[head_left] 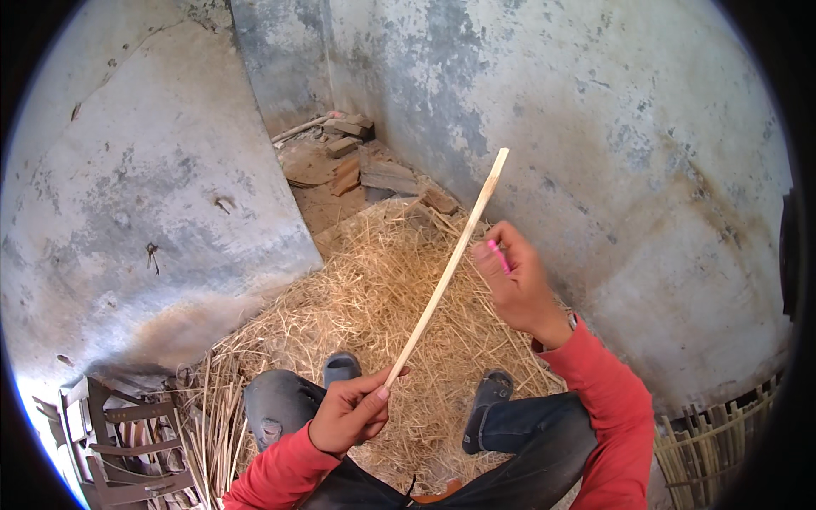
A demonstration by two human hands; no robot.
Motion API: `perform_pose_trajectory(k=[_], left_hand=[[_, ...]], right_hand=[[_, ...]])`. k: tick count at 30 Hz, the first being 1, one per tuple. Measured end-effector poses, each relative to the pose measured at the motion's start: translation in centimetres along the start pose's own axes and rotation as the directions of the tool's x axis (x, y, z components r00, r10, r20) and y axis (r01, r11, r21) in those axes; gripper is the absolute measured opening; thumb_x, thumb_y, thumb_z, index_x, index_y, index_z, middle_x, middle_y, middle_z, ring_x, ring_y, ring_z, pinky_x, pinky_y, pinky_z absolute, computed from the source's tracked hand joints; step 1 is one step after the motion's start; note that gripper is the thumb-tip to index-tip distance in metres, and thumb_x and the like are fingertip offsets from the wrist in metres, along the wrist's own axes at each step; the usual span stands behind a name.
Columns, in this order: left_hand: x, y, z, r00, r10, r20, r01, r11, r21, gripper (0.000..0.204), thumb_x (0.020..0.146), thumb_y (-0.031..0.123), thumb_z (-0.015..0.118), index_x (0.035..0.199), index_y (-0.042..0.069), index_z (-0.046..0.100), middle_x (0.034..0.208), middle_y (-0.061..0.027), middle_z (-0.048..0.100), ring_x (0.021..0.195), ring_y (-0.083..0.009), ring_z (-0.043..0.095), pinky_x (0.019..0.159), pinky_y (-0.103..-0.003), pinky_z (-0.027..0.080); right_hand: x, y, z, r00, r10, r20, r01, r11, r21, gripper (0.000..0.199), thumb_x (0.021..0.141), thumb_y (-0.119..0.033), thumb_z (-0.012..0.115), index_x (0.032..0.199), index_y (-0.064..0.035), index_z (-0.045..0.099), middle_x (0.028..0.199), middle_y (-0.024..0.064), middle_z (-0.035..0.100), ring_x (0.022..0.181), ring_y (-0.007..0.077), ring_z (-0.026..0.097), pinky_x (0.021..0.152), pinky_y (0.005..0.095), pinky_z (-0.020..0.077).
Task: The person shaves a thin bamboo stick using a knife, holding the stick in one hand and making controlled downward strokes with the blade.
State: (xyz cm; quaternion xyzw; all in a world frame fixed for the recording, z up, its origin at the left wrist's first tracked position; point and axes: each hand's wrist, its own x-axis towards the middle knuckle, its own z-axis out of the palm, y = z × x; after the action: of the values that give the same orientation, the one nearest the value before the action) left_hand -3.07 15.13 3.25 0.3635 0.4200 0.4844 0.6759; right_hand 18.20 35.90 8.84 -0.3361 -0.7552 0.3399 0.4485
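Stick [449,265] runs diagonally, lower end pinched in closed left hand [350,415], upper end free near the wall [646,170]; right hand [515,285], curled around a pink tool [499,257], touches its middle.

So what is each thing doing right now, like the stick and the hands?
Left hand: closed around the lower end of the stick.
Right hand: partly curled beside the stick's middle, holding a small pink thing.
Stick: straight, tilted, upper end free in the air.
Straw: loose, spread over the floor.
Sandals: on the feet, resting on the straw.
Bricks: piled in the corner.
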Motion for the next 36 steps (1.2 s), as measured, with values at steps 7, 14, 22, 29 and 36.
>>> perform_pose_trajectory(k=[7,14,22,29,36], left_hand=[[-0.3,0.0,-0.1,1.000,-0.001,0.022,0.001,1.000,-0.030,0.042,0.109,0.014,0.046,0.148,-0.001,0.046,0.061,0.0054,0.034,0.049,-0.0047,0.031,0.046,-0.022,0.027],[-0.2,-0.1,0.1,0.998,-0.013,0.067,0.014,1.000,-0.020,0.040,0.109,0.014,0.047,0.145,-0.003,0.049,0.060,0.0052,0.034,0.047,-0.0049,0.030,0.045,-0.024,0.026],[-0.2,0.3,-0.2,0.999,-0.034,-0.026,0.033,0.999,-0.038,0.039,0.109,0.014,0.046,0.144,-0.003,0.051,0.060,0.0061,0.034,0.046,-0.0043,0.029,0.044,-0.024,0.023],[-0.3,0.2,-0.2,1.000,-0.015,0.023,0.016,0.998,-0.061,0.038,0.109,0.014,0.046,0.141,-0.004,0.052,0.059,0.0053,0.033,0.045,-0.0048,0.028,0.044,-0.025,0.023],[-1.0,0.9,-0.7,0.998,-0.059,-0.006,0.056,0.976,-0.210,0.039,0.109,0.016,0.046,0.142,-0.005,0.050,0.061,0.0049,0.028,0.044,-0.0054,0.024,0.043,-0.025,0.019]], right_hand=[[1.1,-1.7,-2.6,0.998,-0.070,-0.007,0.069,0.995,-0.066,0.036,0.105,-0.030,0.057,0.085,0.0004,0.059,0.061,0.0014,0.045,0.059,0.0093,0.038,0.054,0.0298,0.0344],[1.7,0.2,-2.8,0.995,-0.053,-0.084,0.037,0.983,-0.180,0.036,0.105,-0.028,0.056,0.085,0.0006,0.064,0.056,0.0051,0.042,0.052,0.0115,0.039,0.050,0.0326,0.0334],[-2.0,-2.4,1.5,0.947,-0.075,0.313,0.144,0.969,-0.202,0.037,0.104,-0.029,0.056,0.082,-0.0003,0.065,0.053,0.0125,0.044,0.047,0.0195,0.045,0.048,0.0370,0.0374],[2.6,-1.2,-2.9,0.964,-0.216,-0.158,0.154,0.931,-0.332,0.043,0.105,-0.031,0.055,0.080,0.0030,0.060,0.053,0.0154,0.042,0.046,0.0194,0.038,0.046,0.0378,0.0343],[-2.0,-1.6,1.9,0.963,-0.129,0.239,0.179,0.963,-0.203,0.039,0.104,-0.025,0.055,0.075,-0.0013,0.058,0.053,0.0096,0.038,0.046,0.0213,0.036,0.045,0.0382,0.0314]])
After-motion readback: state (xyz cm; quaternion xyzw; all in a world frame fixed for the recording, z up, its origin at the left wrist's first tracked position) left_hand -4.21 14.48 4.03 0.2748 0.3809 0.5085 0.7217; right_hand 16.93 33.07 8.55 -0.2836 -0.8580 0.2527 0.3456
